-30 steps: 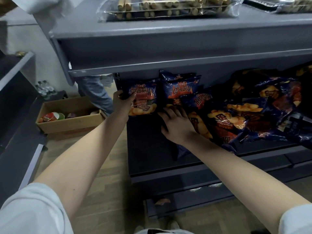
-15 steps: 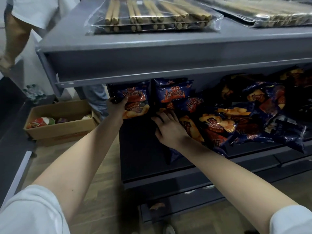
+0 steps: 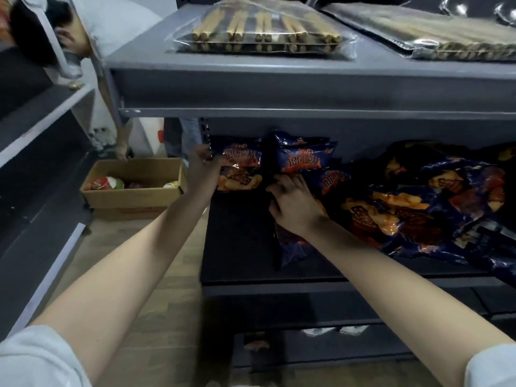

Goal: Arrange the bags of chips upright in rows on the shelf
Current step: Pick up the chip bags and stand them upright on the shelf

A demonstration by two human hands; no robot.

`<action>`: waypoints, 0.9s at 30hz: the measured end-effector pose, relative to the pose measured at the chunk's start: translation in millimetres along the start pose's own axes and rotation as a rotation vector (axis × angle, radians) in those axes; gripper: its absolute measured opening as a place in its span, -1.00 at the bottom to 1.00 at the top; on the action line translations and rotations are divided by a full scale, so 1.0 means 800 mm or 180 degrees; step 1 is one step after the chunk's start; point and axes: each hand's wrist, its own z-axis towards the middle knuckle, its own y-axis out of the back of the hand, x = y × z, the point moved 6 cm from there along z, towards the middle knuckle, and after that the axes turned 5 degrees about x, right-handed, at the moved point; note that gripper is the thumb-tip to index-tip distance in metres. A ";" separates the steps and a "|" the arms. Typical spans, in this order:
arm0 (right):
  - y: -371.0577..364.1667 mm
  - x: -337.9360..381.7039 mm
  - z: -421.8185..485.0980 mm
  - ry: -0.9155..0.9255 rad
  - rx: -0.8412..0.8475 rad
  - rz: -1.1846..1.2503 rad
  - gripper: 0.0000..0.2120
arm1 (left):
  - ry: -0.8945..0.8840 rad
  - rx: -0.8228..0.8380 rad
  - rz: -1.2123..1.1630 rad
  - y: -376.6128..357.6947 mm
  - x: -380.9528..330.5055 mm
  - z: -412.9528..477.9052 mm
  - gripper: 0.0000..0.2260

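Gripping the upright chip bag (image 3: 241,170) at its edge with our left hand (image 3: 203,174), we rest our right hand (image 3: 296,205) on the flat bag (image 3: 293,247), which lies lengthwise toward us; whether the right hand grips it, we cannot tell.

The one camera, worn on the person's head (a wide-angle lens), looks forward and down at close range onto the grey shelf (image 3: 265,287), taking in its top deck (image 3: 279,76) above and the wooden floor (image 3: 181,303) lower left.
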 end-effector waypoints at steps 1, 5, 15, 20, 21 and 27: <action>0.008 -0.005 0.001 0.0010 -0.0038 -0.0030 -0.68 | -0.0212 0.0009 0.0100 -0.005 -0.013 -0.010 -0.70; 0.036 -0.028 0.001 0.0062 -0.0143 -0.0107 -0.68 | -0.0635 0.0407 0.0328 -0.039 -0.048 -0.050 -0.68; 0.062 -0.086 -0.063 -0.0124 -0.0016 0.0081 -0.61 | -0.0585 0.1950 0.1409 -0.135 -0.020 -0.119 -0.55; 0.050 -0.097 -0.097 -0.0272 0.0198 0.0312 -0.53 | -0.0612 0.2414 0.1981 -0.156 -0.007 -0.137 -0.26; 0.050 -0.098 -0.103 -0.0317 0.0178 0.0341 -0.58 | -0.0641 0.2489 0.2141 -0.158 -0.005 -0.140 -0.22; 0.043 -0.093 -0.125 -0.0526 0.0329 0.0385 -0.67 | -0.0450 0.2405 0.2327 -0.154 0.007 -0.134 -0.23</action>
